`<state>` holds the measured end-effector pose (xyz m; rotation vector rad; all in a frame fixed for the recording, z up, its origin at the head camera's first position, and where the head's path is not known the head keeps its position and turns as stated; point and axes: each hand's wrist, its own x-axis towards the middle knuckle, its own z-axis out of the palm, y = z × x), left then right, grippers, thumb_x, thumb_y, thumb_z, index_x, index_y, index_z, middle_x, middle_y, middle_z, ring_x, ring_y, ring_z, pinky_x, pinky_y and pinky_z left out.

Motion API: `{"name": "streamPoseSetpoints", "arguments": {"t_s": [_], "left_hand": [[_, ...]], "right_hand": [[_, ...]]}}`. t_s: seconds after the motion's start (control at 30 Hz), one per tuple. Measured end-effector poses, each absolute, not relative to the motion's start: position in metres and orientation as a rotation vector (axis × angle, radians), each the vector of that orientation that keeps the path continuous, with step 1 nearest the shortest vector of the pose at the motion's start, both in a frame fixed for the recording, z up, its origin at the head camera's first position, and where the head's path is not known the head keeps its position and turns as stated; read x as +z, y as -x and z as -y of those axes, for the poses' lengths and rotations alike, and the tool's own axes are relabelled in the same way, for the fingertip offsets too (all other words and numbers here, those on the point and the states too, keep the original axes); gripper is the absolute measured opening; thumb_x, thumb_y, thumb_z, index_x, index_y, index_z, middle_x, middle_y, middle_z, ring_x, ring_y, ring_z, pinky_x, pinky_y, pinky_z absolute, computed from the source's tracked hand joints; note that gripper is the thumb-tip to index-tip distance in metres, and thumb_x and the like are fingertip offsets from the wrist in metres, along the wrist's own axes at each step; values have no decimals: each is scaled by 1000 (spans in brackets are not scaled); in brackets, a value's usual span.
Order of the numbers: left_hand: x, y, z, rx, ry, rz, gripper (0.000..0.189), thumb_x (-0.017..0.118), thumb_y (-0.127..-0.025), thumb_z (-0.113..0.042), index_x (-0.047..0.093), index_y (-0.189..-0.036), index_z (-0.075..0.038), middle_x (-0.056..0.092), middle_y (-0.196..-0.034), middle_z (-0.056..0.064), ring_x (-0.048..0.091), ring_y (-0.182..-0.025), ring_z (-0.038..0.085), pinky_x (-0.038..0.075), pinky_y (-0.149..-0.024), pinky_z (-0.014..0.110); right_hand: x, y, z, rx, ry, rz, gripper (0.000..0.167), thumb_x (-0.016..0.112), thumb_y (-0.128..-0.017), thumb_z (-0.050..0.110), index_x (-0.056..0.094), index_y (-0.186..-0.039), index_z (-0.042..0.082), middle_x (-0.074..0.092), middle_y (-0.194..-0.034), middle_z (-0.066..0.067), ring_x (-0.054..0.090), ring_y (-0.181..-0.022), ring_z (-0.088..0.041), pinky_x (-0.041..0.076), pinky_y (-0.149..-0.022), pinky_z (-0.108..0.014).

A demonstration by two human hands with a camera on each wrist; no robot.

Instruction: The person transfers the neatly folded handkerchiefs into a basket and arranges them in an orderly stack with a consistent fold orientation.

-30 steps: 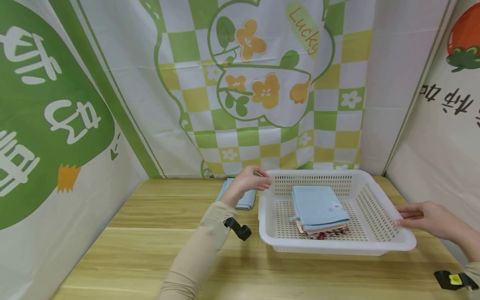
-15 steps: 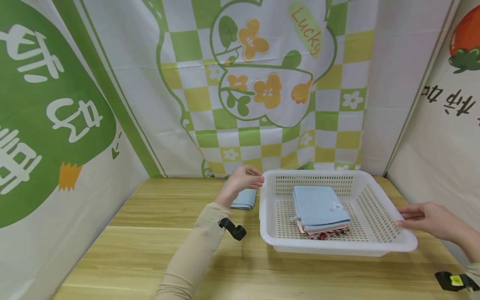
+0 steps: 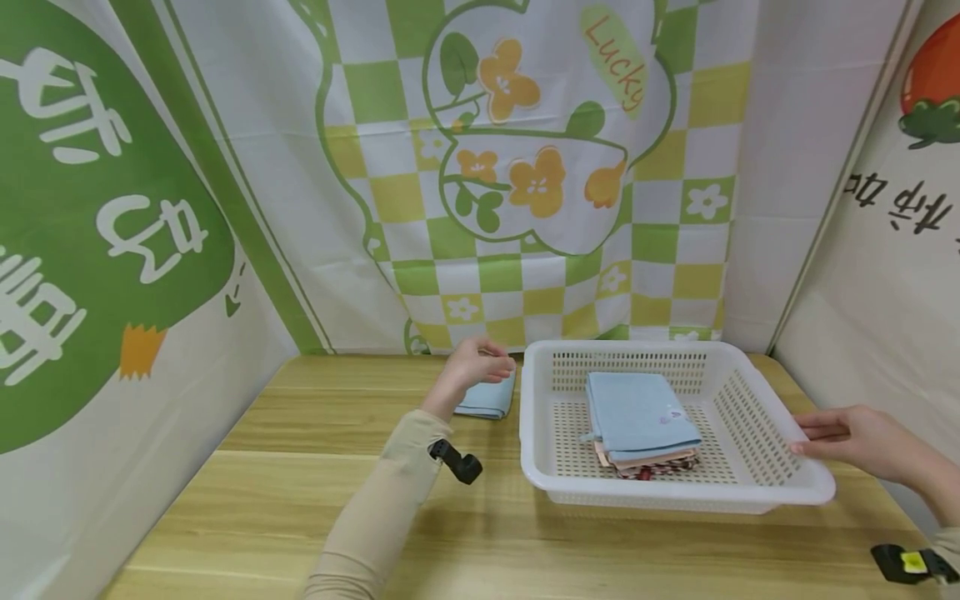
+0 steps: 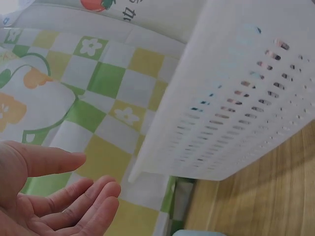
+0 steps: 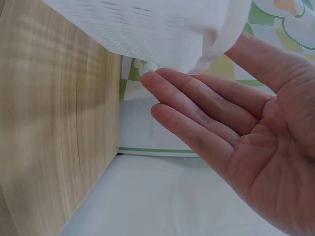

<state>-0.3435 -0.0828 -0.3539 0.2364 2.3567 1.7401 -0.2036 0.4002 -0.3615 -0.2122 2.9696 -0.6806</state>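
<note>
A white plastic basket (image 3: 675,492) with slotted walls stands at the right of the table. Inside it lies a stack of folded towels, a light blue towel (image 3: 637,412) on top. My right hand (image 3: 862,437) holds the basket's right rim, its thumb over the edge and its fingers (image 5: 197,132) stretched out below on the outer side. Left of the basket, my left hand (image 3: 472,371) is held with fingers relaxed and nothing in them, apart from the rim. Another folded light blue towel (image 3: 483,400) lies on the table, partly hidden behind that hand.
The wooden table (image 3: 315,500) ends at a patterned cloth backdrop (image 3: 525,300) at the back. White printed side walls rise at left and right. Each wrist carries a small black camera mount.
My left hand has moved left, away from the basket's left rim, over the towel on the table. The right hand and the basket have hardly moved.
</note>
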Motion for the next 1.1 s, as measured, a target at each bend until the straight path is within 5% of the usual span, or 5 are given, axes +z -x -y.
{"name": "streamPoseSetpoints", "arguments": {"t_s": [0.5, 1.1], "left_hand": [[-374, 352, 99, 1715, -113, -2428, 24, 68, -86, -11, 59, -104, 1, 68, -101, 19, 66, -96, 36, 56, -82, 40], [-398, 361, 117, 1683, -31, -2471, 26, 69, -86, -13, 59, -105, 1, 68, -105, 21, 67, -97, 36, 57, -78, 37]], "right_hand": [[-362, 203, -401, -689, 214, -2976, 58, 68, -87, 32, 56, -120, -15, 70, -101, -19, 64, -78, -4, 56, -65, -27], [-364, 204, -402, -697, 210, -2969, 60, 68, -87, 34, 56, -120, -14, 70, -101, -19, 67, -82, -13, 57, -67, -33]]}}
